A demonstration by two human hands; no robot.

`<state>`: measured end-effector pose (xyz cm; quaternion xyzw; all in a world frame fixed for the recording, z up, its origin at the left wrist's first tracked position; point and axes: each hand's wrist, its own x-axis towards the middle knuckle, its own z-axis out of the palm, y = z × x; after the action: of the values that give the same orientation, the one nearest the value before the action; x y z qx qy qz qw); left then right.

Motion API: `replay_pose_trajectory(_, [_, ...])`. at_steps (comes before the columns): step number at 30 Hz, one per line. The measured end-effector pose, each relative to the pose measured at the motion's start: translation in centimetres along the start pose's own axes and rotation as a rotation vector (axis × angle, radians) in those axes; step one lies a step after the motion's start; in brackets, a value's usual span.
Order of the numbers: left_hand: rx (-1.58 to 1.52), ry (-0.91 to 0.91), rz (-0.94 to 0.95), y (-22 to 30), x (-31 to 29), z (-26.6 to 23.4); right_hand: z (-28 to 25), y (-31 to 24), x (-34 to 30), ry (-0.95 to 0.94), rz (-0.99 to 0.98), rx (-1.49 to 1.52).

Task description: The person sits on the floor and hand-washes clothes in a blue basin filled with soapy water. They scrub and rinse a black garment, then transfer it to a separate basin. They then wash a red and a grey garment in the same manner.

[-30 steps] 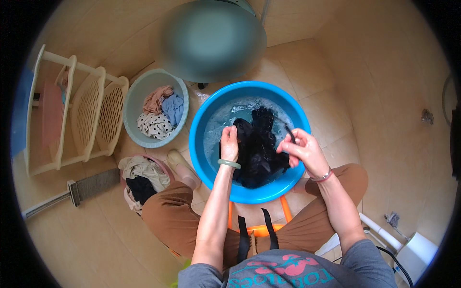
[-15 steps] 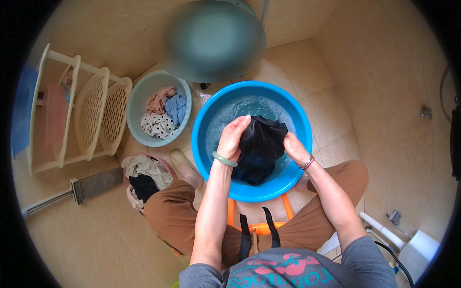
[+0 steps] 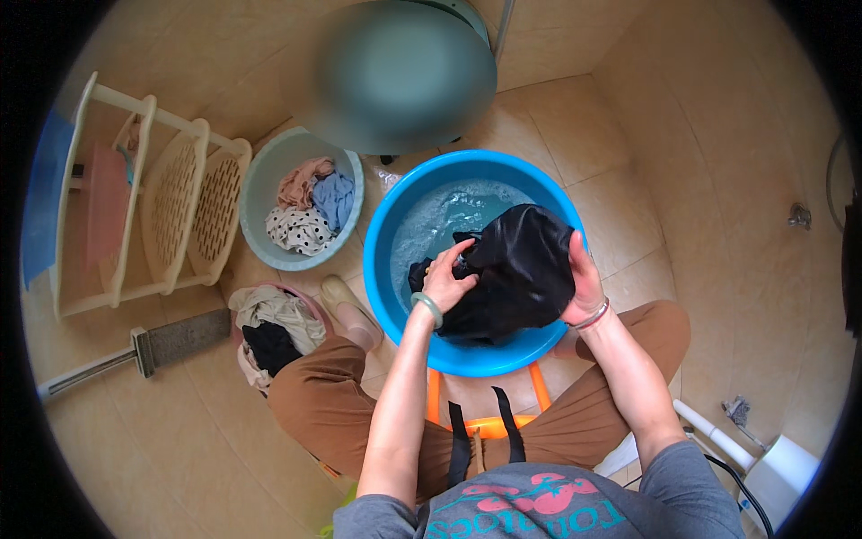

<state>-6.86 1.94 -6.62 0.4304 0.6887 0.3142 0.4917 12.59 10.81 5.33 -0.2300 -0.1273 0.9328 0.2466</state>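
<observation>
A wet black garment [image 3: 525, 269], its exact kind hard to make out, is held spread over a blue basin [image 3: 382, 314] of sudsy water. My left hand [image 3: 446, 280], with a pale green bangle at the wrist, grips bunched cloth at the garment's left side, fingers bent. At its right edge my right hand [image 3: 585, 286] holds the fabric, thumb up along the rim of the cloth and the other fingers partly hidden behind it. The lower part of the garment hangs down into the basin.
Beyond the basin's left side stands a pale green tub [image 3: 256, 238] of clothes. Closer in, a pink basin [image 3: 310, 301] holds white and black laundry. A cream rack [image 3: 193, 211], a flat mop [image 3: 184, 343] and a large blurred green tub [image 3: 404, 76] surround the spot.
The black garment has been spread wider and shifted right. My right hand moved right and turned its palm inward; my left hand dropped lower onto the bunched cloth.
</observation>
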Motion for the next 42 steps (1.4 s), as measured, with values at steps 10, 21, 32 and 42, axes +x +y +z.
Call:
replay_pose_trajectory(10, [-1.034, -0.132, -0.116, -0.2, 2.2, 1.1, 0.2, 1.5, -2.1, -0.422, 0.478, -1.24])
replay_pose_trajectory(21, [-1.082, -0.215, 0.295, 6.4, -2.0, -3.1, -4.0, 0.9, 0.2, 0.297, -0.094, -1.618])
replay_pose_trajectory(32, [-1.128, -0.054, 0.377, 6.3, -1.6, -3.3, -4.2, -0.9, 2.0, 0.431, -0.157, -0.781])
replay_pose_trajectory(42, [-1.009, -0.17, 0.494, 8.0, -2.3, -4.0, -4.8, 3.1, 3.0, 0.312, -0.096, -0.775])
